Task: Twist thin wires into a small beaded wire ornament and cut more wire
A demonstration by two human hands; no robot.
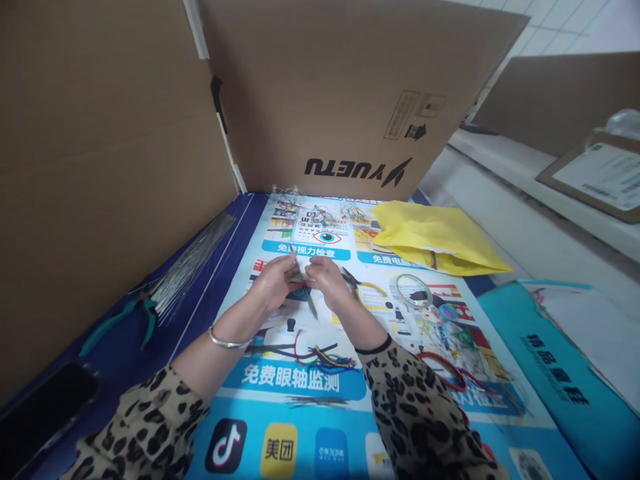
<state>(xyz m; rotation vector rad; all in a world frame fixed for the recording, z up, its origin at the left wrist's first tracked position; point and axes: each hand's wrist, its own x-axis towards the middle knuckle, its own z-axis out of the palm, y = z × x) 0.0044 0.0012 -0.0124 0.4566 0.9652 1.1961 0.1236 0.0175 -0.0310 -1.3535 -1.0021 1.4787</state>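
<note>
My left hand [273,280] and my right hand [327,280] meet over the printed blue poster [300,393], fingers pinched together on a small greenish piece [300,275] with a thin wire hanging from it. I cannot make out exactly what the piece is. Both sleeves are leopard print, and a silver bangle [227,341] sits on my left wrist. A bunch of coloured wires [325,359] lies on the poster just below my hands. Yellow-handled pliers [363,283] rest right beside my right hand.
Tall cardboard walls [110,167] stand at the left and back. Teal-handled pliers [125,319] and a bundle of metal rods [193,263] lie at the left, a dark phone [45,413] at the near left. A yellow bag [440,237], a tape roll [414,290] and a teal bag [555,380] lie to the right.
</note>
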